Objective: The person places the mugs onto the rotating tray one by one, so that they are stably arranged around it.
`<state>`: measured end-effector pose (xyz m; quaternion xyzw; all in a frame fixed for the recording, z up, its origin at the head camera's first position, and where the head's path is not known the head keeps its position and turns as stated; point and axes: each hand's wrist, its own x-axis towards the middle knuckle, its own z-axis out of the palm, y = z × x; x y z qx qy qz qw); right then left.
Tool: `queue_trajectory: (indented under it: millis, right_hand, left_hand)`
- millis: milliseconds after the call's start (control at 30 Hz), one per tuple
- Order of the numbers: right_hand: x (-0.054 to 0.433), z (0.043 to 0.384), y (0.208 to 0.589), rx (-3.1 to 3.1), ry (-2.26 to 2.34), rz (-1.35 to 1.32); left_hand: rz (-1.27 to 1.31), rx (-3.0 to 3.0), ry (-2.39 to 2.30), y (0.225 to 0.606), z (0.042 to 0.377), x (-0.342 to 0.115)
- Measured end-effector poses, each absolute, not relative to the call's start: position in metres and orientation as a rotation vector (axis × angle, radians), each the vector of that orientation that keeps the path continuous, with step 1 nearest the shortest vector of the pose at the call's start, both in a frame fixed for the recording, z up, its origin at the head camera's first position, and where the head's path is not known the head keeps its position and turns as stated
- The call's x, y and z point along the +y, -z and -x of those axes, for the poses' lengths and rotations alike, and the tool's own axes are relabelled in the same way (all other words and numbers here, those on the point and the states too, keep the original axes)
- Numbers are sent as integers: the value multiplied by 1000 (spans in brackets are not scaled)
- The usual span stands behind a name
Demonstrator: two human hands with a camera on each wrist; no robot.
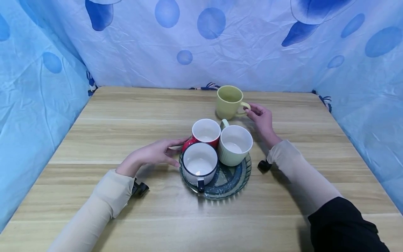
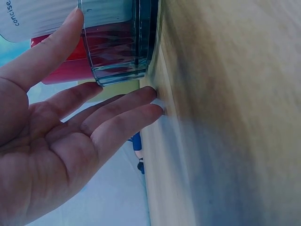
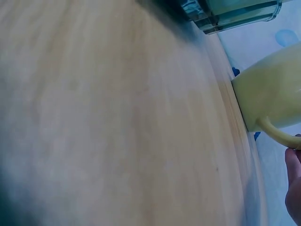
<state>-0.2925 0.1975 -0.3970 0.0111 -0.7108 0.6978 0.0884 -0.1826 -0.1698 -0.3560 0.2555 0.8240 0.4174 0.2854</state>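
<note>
My right hand (image 1: 262, 120) pinches the handle of a yellow-green mug (image 1: 227, 105) behind the tray; the right wrist view catches the fingertips (image 3: 292, 165) at that handle. A round, clear glass tray (image 1: 231, 187) with a ridged wall bears three mugs: a red mug (image 1: 206, 131) at the back, a pale green ribbed mug (image 1: 234, 148) on the right, and a white mug with a dark rim (image 1: 199, 162) in front. At the tray's left side is my left hand (image 1: 157, 153). Its thumb and index fingertip touch the glass wall (image 2: 113, 61), the fingers loosely extended.
The wooden table (image 1: 126, 115) runs back to a blue patterned curtain (image 1: 138, 49), which also hangs at both sides. A small black wrist device (image 1: 140, 189) sits on the left cuff, another black device (image 1: 264, 166) on the right.
</note>
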Motion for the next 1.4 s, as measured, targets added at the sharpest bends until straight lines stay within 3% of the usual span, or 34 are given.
queue_trajectory:
  millis: [433, 867, 1400]
  right_hand:
    - [196, 291, 394, -2155, -2049, 116]
    - [207, 286, 379, -2221, -1946, 90]
    - [221, 247, 327, -1848, -2173, -58]
  left_hand:
    - [-736, 2189, -1154, 360, 183, -168]
    - [-746, 2172, -1164, 359, 181, -169]
    - [-764, 2188, -1162, 362, 182, -171]
